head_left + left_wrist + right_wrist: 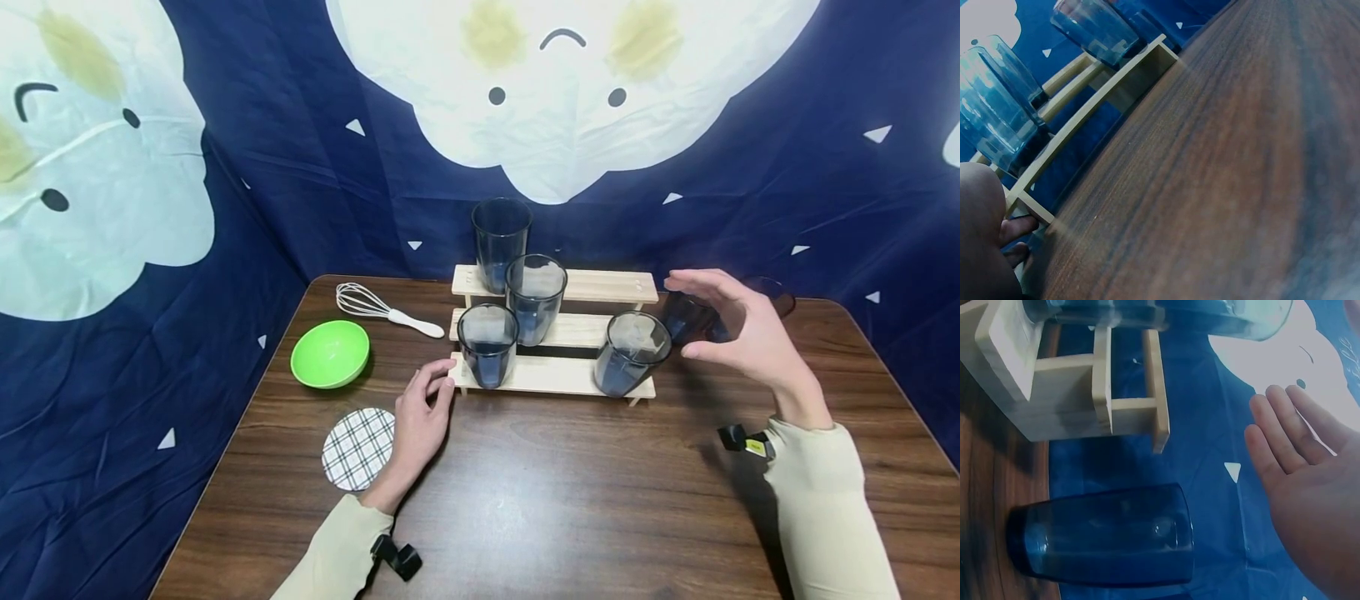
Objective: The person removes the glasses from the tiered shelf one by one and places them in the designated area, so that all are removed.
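Observation:
A stepped wooden rack point(555, 375) stands at the table's back. Dark tinted glasses are on it: a top-step glass point(501, 242), a middle-step glass point(534, 308), and two on the lowest step, the left glass point(488, 350) and the right glass point(630, 358). My left hand point(422, 421) is at the rack's left end, its loosely bent fingers at the lowest step. Raised to the right of the rack, my right hand point(757, 342) holds nothing, thumb and fingers spread apart. Beside the rack, partly hidden by that hand, is a tinted glass point(1104, 537) on the table.
Left of the rack lie a white whisk point(390, 312), a green bowl point(330, 354) and a round checked mat point(358, 450) partly behind my left arm. Another glass point(780, 298) shows behind my right hand. A blue cloth point(285, 167) hangs behind the table.

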Demonstrator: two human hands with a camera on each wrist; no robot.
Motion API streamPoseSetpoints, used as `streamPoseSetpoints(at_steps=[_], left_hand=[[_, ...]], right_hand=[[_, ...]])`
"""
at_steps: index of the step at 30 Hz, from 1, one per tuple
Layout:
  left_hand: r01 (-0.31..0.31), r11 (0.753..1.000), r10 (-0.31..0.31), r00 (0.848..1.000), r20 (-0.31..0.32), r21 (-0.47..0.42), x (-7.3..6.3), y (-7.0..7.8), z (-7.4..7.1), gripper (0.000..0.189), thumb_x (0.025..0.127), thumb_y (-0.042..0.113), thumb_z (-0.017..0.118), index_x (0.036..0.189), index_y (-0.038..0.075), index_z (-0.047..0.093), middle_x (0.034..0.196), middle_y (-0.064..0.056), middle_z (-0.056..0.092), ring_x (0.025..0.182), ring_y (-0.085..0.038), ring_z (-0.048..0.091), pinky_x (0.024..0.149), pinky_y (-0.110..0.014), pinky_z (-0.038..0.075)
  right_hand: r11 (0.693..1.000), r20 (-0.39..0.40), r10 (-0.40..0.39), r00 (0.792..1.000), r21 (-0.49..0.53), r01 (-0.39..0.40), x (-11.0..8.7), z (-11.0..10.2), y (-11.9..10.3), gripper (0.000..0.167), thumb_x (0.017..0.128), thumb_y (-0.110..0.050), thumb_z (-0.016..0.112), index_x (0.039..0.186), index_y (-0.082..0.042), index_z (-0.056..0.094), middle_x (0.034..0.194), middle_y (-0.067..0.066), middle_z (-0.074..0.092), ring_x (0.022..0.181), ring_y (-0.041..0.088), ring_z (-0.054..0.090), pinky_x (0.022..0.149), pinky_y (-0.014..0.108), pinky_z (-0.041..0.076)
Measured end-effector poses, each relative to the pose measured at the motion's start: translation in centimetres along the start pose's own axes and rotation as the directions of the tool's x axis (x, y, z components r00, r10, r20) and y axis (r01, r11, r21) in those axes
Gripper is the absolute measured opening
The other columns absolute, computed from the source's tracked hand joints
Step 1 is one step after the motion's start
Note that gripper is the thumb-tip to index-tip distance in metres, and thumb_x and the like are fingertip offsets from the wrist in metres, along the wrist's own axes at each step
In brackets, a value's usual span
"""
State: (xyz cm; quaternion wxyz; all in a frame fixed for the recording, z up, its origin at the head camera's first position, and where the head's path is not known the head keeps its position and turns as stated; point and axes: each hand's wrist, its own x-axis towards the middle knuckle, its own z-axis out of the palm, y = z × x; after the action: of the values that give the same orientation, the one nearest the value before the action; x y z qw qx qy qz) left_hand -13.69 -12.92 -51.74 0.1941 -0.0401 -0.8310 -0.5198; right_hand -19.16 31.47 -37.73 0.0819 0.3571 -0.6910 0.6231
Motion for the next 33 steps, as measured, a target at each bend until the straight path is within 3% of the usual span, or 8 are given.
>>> streamPoseSetpoints(at_steps=[8, 15, 18, 22, 24, 29, 33], left_hand=[[-0.032, 0.999, 0.032, 0.999, -0.007, -0.014, 0.0, -0.7, 0.2, 0.024, 0.109, 0.018, 0.070, 0.131, 0.019, 0.077, 0.119, -0.014, 0.083, 0.107, -0.024, 0.082, 0.107, -0.045, 0.053], [-0.021, 1.000, 0.021, 1.000, 0.006, 0.020, 0.1, -1.1, 0.2, 0.025, 0.109, 0.018, 0.070, 0.132, 0.023, 0.076, 0.120, -0.007, 0.084, 0.109, -0.019, 0.082, 0.111, -0.037, 0.049], [-0.004, 1.000, 0.004, 1.000, 0.006, 0.026, 0.0, -0.9, 0.2, 0.025, 0.108, 0.018, 0.070, 0.132, 0.023, 0.076, 0.116, -0.007, 0.085, 0.109, -0.019, 0.082, 0.111, -0.038, 0.048], [0.048, 0.999, -0.048, 0.998, 0.032, -0.006, 0.1, 0.2, -0.2, 0.026, 0.108, 0.012, 0.069, 0.132, 0.016, 0.076, 0.118, -0.013, 0.084, 0.113, -0.027, 0.081, 0.113, -0.050, 0.050], [0.051, 0.999, -0.051, 0.998, 0.034, -0.002, 0.1, 0.2, -0.2, 0.026, 0.108, 0.012, 0.070, 0.132, 0.016, 0.076, 0.119, -0.011, 0.084, 0.113, -0.024, 0.081, 0.114, -0.047, 0.049], [-0.001, 1.000, 0.001, 1.000, 0.017, 0.026, 0.1, -0.8, 0.0, 0.025, 0.109, 0.017, 0.069, 0.132, 0.022, 0.076, 0.114, -0.005, 0.085, 0.110, -0.016, 0.081, 0.111, -0.036, 0.048], [-0.010, 1.000, 0.010, 1.000, 0.009, 0.025, 0.0, -0.9, 0.1, 0.025, 0.109, 0.017, 0.069, 0.132, 0.021, 0.076, 0.117, -0.009, 0.084, 0.109, -0.019, 0.082, 0.108, -0.038, 0.051]], right_hand=[[0.988, 0.039, 0.096, 0.995, -0.125, -0.090, 0.0, 1.1, 0.2, 0.098, 0.059, 0.032, 0.087, 0.150, 0.015, 0.055, 0.138, 0.022, 0.071, 0.133, 0.018, 0.066, 0.120, 0.025, 0.041], [0.990, 0.085, 0.049, 0.995, -0.134, -0.037, 0.1, 1.7, 0.5, 0.096, 0.059, 0.027, 0.093, 0.148, 0.015, 0.057, 0.143, 0.014, 0.070, 0.134, 0.016, 0.066, 0.119, 0.023, 0.042], [0.984, 0.107, 0.063, 0.992, -0.174, -0.044, 0.2, 2.0, 0.4, 0.097, 0.059, 0.025, 0.095, 0.148, 0.013, 0.059, 0.144, 0.013, 0.070, 0.135, 0.015, 0.066, 0.118, 0.021, 0.042], [0.963, 0.137, 0.112, 0.984, -0.259, -0.073, 0.2, 2.1, 0.7, 0.099, 0.059, 0.020, 0.098, 0.150, 0.007, 0.061, 0.147, 0.009, 0.067, 0.136, 0.010, 0.063, 0.116, 0.020, 0.043], [0.956, 0.150, 0.131, 0.980, -0.280, -0.085, 0.2, 2.1, 0.9, 0.099, 0.061, 0.018, 0.099, 0.151, 0.004, 0.061, 0.148, 0.008, 0.065, 0.137, 0.009, 0.061, 0.116, 0.020, 0.043], [0.961, 0.169, 0.157, 0.973, -0.255, -0.110, 0.1, 2.4, 1.3, 0.098, 0.063, 0.018, 0.098, 0.152, 0.005, 0.060, 0.148, 0.011, 0.064, 0.137, 0.009, 0.062, 0.114, 0.019, 0.044], [0.965, 0.178, 0.170, 0.969, -0.228, -0.127, 0.1, 2.5, 1.6, 0.098, 0.063, 0.019, 0.098, 0.152, 0.006, 0.059, 0.146, 0.016, 0.064, 0.136, 0.011, 0.064, 0.113, 0.019, 0.046]])
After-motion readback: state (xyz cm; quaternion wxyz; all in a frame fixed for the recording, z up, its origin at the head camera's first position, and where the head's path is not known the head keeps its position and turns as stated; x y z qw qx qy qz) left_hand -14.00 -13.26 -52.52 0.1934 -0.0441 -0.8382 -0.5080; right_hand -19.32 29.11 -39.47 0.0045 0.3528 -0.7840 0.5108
